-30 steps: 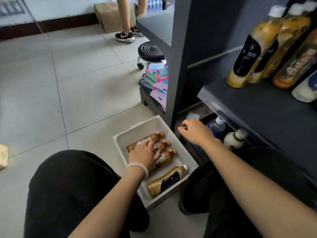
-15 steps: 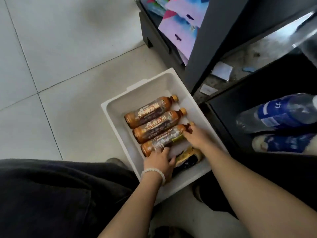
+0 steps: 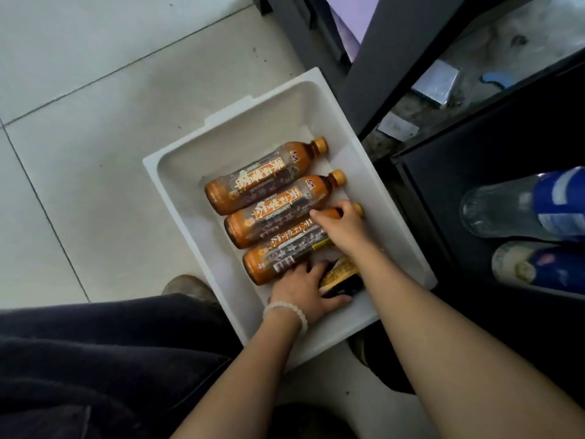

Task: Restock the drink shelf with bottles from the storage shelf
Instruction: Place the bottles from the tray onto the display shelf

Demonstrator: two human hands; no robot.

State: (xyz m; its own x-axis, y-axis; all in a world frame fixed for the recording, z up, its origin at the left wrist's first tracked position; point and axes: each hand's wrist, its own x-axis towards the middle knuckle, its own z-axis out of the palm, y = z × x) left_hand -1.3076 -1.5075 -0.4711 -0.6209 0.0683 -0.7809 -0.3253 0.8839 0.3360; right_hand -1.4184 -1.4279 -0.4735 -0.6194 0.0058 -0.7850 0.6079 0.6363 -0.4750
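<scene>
A white bin (image 3: 190, 172) sits on the tiled floor with three brown tea bottles lying side by side in it, orange caps pointing right: the far one (image 3: 262, 175), the middle one (image 3: 278, 210) and the near one (image 3: 281, 255). My right hand (image 3: 343, 228) grips the near tea bottle at its neck. Beside it lies a yellow bottle with a dark label (image 3: 340, 277), mostly hidden. My left hand (image 3: 304, 289), with a bead bracelet, curls over that bottle's base, fingertips tucked against the near tea bottle.
A dark shelf post (image 3: 389, 58) stands just behind the bin. On the low dark shelf at right lie a blue-labelled water bottle (image 3: 519, 204) and a second bottle (image 3: 544, 267). My dark trouser leg (image 3: 95, 359) fills the lower left.
My view dropped from the shelf onto the bin. My right hand left the shelf edge and came down onto the near tea bottle's neck. My left hand slid toward the yellow bottle.
</scene>
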